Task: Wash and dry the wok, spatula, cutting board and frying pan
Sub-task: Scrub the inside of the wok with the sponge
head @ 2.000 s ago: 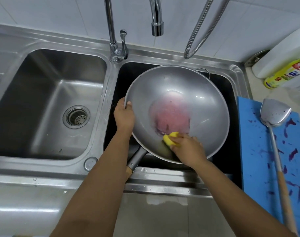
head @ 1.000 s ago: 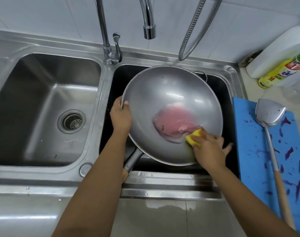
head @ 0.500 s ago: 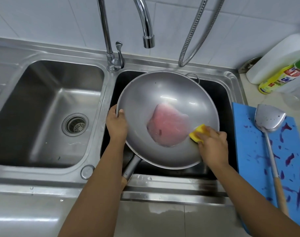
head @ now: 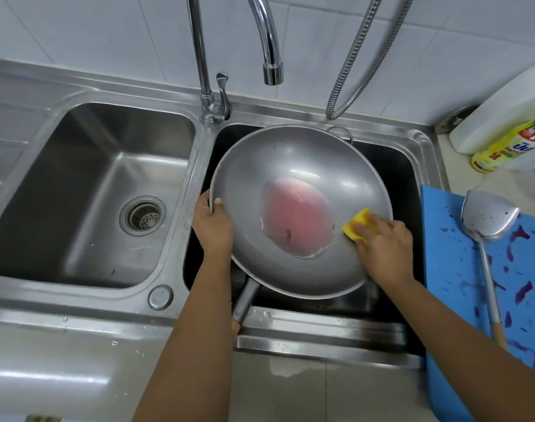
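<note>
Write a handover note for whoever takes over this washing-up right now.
Left hand grips the wok by its left rim; right hand holds the yellow sponge against its inner right wall.
Wok is over the right basin, pink water pooled inside.
Spatula lies on the stained blue cutting board, right of the sink; both look unwashed.
Frying pan: not clearly visible.
Done: nothing yet.
Left: finish and rinse wok, wash the rest, dry all.

Blue lettering is printed on the label of the yellow plastic bottle (head: 508,149). No word can be read.
</note>
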